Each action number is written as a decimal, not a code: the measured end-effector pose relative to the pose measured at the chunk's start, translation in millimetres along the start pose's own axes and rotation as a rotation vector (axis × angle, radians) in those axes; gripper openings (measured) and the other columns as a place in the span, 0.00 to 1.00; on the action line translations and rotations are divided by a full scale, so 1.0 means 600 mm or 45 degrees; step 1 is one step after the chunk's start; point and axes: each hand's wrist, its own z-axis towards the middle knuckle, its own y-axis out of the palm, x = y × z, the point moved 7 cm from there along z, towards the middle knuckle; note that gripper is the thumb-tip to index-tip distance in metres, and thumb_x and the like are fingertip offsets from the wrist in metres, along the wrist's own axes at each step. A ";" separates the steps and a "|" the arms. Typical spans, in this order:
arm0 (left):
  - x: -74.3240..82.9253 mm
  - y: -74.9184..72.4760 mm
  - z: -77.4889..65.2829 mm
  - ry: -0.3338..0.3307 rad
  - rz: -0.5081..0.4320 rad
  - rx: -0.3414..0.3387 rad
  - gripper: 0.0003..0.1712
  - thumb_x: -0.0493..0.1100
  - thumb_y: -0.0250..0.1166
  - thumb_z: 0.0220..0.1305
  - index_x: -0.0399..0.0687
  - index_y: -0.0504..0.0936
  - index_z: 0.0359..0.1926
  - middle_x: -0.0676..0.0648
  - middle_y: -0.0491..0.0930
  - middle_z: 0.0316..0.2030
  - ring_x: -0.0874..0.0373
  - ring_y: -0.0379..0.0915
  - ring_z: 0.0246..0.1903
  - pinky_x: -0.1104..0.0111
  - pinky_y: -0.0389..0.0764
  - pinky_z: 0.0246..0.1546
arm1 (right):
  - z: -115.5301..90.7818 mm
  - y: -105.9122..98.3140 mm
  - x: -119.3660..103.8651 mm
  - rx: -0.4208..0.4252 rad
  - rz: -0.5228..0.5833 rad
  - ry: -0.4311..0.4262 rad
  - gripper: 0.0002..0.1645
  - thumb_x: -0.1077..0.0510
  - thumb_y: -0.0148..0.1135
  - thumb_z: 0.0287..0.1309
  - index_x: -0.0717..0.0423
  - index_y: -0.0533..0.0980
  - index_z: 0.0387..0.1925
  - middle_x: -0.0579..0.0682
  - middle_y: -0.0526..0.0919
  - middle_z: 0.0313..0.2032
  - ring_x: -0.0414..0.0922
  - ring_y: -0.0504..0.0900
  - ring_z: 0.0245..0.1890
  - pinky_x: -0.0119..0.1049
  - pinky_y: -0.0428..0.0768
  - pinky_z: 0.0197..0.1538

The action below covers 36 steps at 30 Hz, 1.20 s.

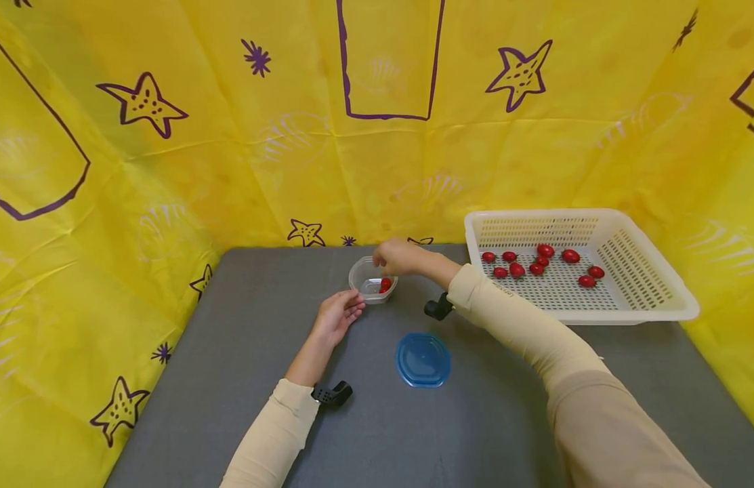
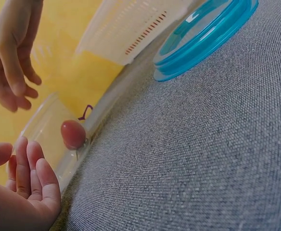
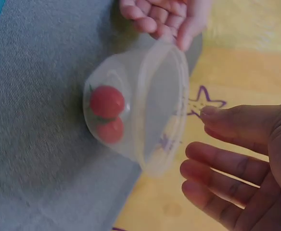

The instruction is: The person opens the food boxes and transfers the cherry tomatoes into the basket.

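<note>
A clear plastic container stands on the table with two small red tomatoes inside it. My left hand is at its near left side, thumb and fingers pinching the rim. Over the container's far right side hovers my right hand. In the right wrist view its fingers are spread apart with nothing between them, just off the open rim. The round blue lid lies on the table, nearer to me than the container.
A white perforated basket at the back right holds several red tomatoes. My right forearm reaches across in front of it. The grey table meets a yellow patterned cloth behind and at the sides.
</note>
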 end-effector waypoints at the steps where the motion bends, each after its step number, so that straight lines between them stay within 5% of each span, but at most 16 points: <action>1: 0.000 0.000 0.000 -0.002 0.003 -0.001 0.07 0.38 0.56 0.70 0.46 0.76 0.32 0.54 0.81 0.22 0.64 0.79 0.26 0.73 0.79 0.34 | 0.003 0.005 -0.002 -0.012 -0.002 0.006 0.16 0.61 0.63 0.58 0.63 0.81 0.48 0.56 0.85 0.42 0.50 0.80 0.42 0.41 0.80 0.49; 10: 0.001 0.000 0.000 -0.002 0.012 0.003 0.04 0.39 0.56 0.70 0.43 0.75 0.36 0.55 0.81 0.23 0.64 0.78 0.26 0.74 0.78 0.33 | 0.022 0.032 -0.009 -0.050 -0.017 0.109 0.16 0.61 0.61 0.60 0.62 0.81 0.49 0.56 0.85 0.48 0.51 0.82 0.47 0.40 0.80 0.52; 19: -0.001 -0.002 -0.001 -0.007 0.005 0.009 0.04 0.38 0.57 0.70 0.44 0.75 0.36 0.54 0.81 0.23 0.64 0.78 0.26 0.74 0.78 0.34 | 0.040 0.065 -0.011 -0.059 -0.137 0.202 0.04 0.61 0.63 0.59 0.58 0.78 0.31 0.50 0.77 0.28 0.44 0.71 0.28 0.32 0.70 0.32; 29: 0.001 0.001 0.002 -0.005 0.000 -0.008 0.06 0.39 0.57 0.70 0.45 0.76 0.33 0.54 0.81 0.22 0.64 0.78 0.25 0.73 0.78 0.34 | 0.047 0.080 -0.016 -0.052 -0.260 0.213 0.09 0.60 0.59 0.64 0.61 0.78 0.42 0.55 0.83 0.40 0.49 0.74 0.38 0.41 0.74 0.51; 36: 0.000 0.002 0.003 -0.010 -0.010 -0.005 0.07 0.38 0.57 0.69 0.46 0.76 0.31 0.54 0.81 0.22 0.64 0.78 0.24 0.73 0.79 0.33 | 0.058 0.096 -0.007 -0.033 -0.149 0.193 0.06 0.63 0.57 0.63 0.57 0.74 0.29 0.48 0.71 0.26 0.44 0.67 0.28 0.34 0.65 0.37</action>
